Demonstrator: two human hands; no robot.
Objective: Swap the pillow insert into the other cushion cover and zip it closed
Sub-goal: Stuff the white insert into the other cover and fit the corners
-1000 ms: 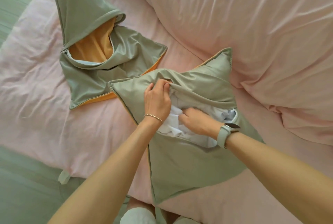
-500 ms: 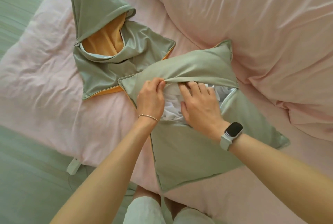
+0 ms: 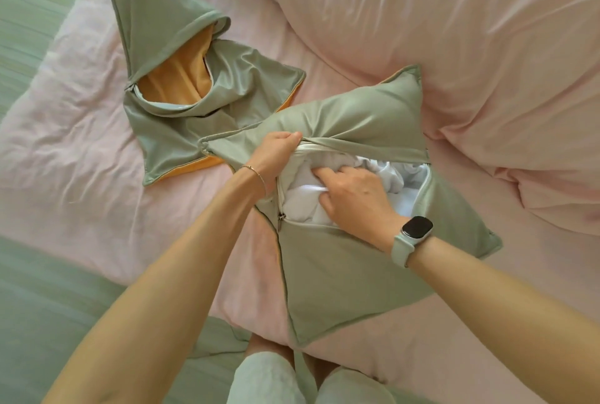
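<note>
A sage-green cushion cover (image 3: 350,267) lies on the pink bed in the middle, its zip opening gaping wide. The white pillow insert (image 3: 302,205) bulges out through that opening. My left hand (image 3: 276,157) pinches the upper edge of the opening and holds it up. My right hand (image 3: 354,196) rests on the insert inside the opening, fingers bent and pressing into the white fabric. The zip slider (image 3: 281,218) sits at the left end of the opening. A second, empty green cover with an orange lining (image 3: 181,79) lies crumpled at the upper left.
A thick pink duvet (image 3: 454,30) is heaped across the upper right, touching the filled cover's far corner. The pink bedsheet (image 3: 71,150) spreads to the left. Green floor (image 3: 48,306) shows at lower left, and my knees (image 3: 269,381) at the bottom edge.
My right hand has slid lower and further into the opening, pressing the insert down. My left hand has pulled the upper edge back, widening the gap. The cushion has shifted slightly right.
</note>
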